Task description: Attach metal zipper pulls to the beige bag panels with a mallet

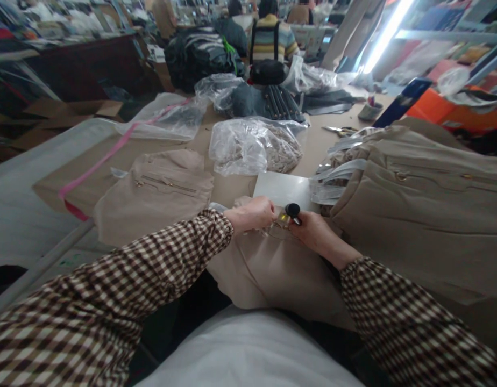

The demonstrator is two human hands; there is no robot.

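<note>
Beige fabric (268, 269) hangs over the near table edge in front of me, its upper part under both hands. My left hand (258, 212) is closed at the top of this fabric, its fingertips by a small shiny gold-coloured piece (283, 217). What it pinches is hidden. Just to the right, my right hand (313, 231) is closed around a short tool with a round black end (292, 210). The tool points up over the gold-coloured piece; its kind is unclear. Behind the hands lies a flat whitish plate (286, 188).
Left lies a beige zippered panel (163, 188); right, a tall pile of similar panels (426, 199). Farther back are a clear bag of beige pieces (256, 148), scissors (341, 130), a small cup (370, 110) and dark strips (281, 102). A pink ribbon (107, 156) crosses the left side.
</note>
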